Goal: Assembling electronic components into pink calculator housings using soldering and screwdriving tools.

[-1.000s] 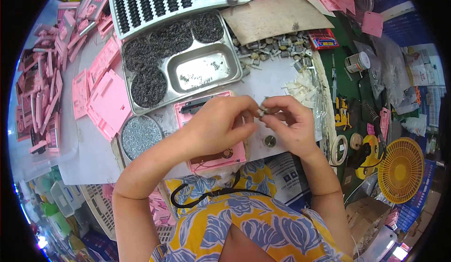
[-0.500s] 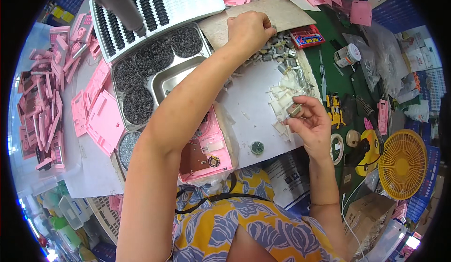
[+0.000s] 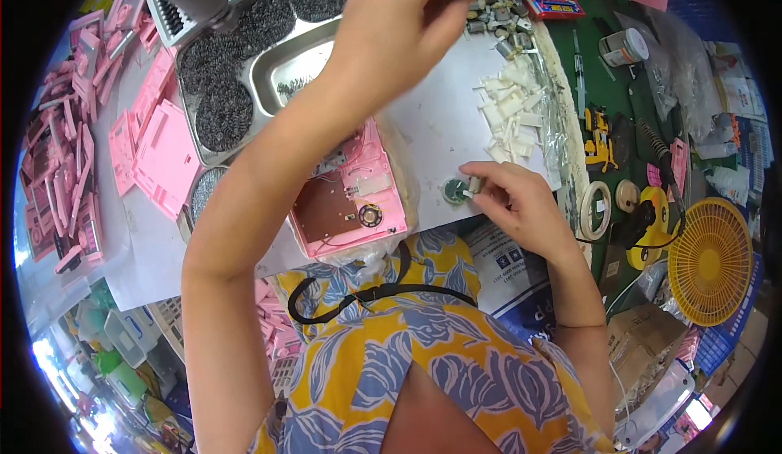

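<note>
My right hand pinches a small metal motor between thumb and fingers. The motor is at the edge of a small round pot of green stuff; whether they touch I cannot tell. My left hand is raised over the table near the pile of small metal motors, its curled fingers blurred and partly hidden. Below my left forearm lies an open pink plastic housing with wires, a brown board and a round speaker. White plastic parts lie in a heap beyond my right hand.
A metal tray holds dark coiled springs at the left. Pink plastic panels and a heap of pink housings lie further left. At the right are a red box, a tape roll, and a yellow basket.
My right hand has brought the motor nearer, from beside the white parts to the green pot. My left hand has left the motor pile, moving left. The whole view has shifted.
</note>
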Demonstrator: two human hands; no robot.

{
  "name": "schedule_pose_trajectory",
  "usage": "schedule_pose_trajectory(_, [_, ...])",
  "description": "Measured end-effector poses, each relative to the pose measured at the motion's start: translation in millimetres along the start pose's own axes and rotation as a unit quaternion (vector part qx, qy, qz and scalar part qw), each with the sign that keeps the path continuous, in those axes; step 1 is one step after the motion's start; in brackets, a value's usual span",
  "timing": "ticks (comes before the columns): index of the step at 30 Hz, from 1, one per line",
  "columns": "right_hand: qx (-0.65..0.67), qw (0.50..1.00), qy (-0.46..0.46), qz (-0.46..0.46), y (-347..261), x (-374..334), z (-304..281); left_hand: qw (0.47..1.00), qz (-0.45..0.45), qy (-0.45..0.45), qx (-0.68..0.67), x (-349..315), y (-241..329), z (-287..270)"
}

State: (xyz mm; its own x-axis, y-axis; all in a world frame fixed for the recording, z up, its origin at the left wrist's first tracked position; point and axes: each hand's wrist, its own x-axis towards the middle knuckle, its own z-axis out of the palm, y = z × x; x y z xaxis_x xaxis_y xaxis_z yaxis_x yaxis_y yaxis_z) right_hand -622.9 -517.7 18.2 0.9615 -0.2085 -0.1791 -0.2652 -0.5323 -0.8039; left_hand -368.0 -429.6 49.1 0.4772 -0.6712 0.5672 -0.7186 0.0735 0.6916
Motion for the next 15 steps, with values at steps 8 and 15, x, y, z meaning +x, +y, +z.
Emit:
schedule_pose_trajectory(8, [-0.234, 0.969, 0.003, -0.077, -16, 11, 28, 0.976, -0.134, -0.120, -0.125, -138, 55, -82])
schedule_pose_trajectory(15, [-0.144, 0.989, -0.040, 0.014, -31, 16, 16, 0.959, -0.214, -0.090, -0.161, -188, 71, -83])
